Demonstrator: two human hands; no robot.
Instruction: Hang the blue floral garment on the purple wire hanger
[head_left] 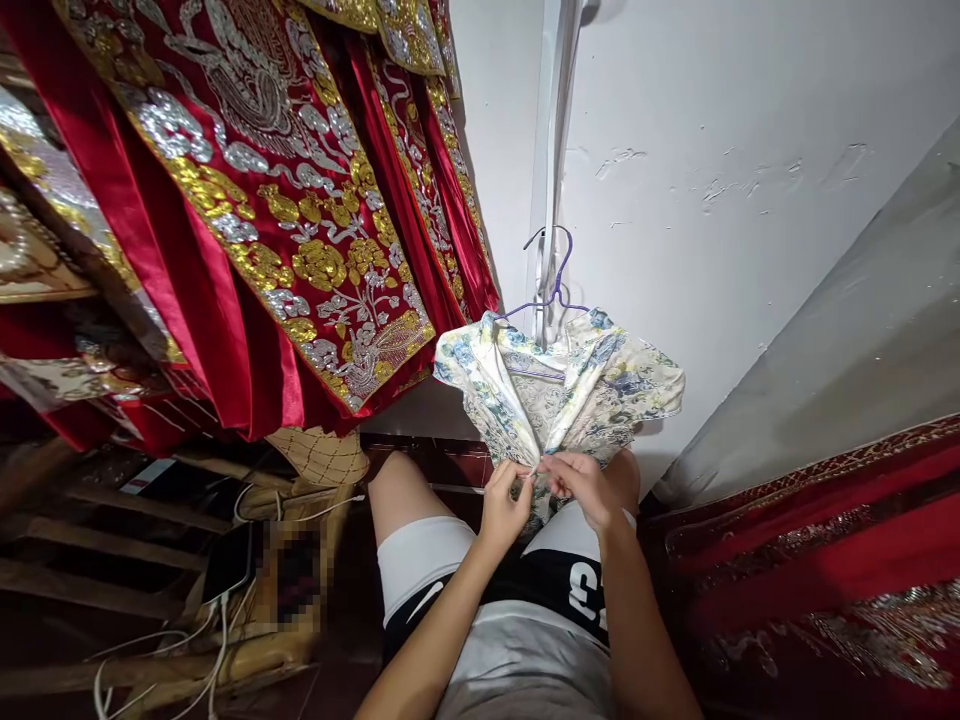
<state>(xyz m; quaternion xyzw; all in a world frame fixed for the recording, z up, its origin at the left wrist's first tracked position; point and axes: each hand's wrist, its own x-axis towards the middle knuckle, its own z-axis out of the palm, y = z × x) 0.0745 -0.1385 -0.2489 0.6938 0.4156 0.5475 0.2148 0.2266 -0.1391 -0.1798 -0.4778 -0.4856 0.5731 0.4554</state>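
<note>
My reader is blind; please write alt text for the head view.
The wearer's left hand and right hand hold the front of a floral short-sleeved shirt on a purple hanger. A red sequined garment hangs at left.

The blouse point(506, 390) is thin, matt printed cloth on a smooth, slightly glossy purple hanger point(556, 288). The hanging costume point(191, 300) is shiny red satin, rough with sequins point(319, 265) (gold and silver, glittering). The wall point(675, 110) has matt paint, flaked in patches. The slatted furniture point(262, 655), dimly lit, appears to be smooth wood.
</note>
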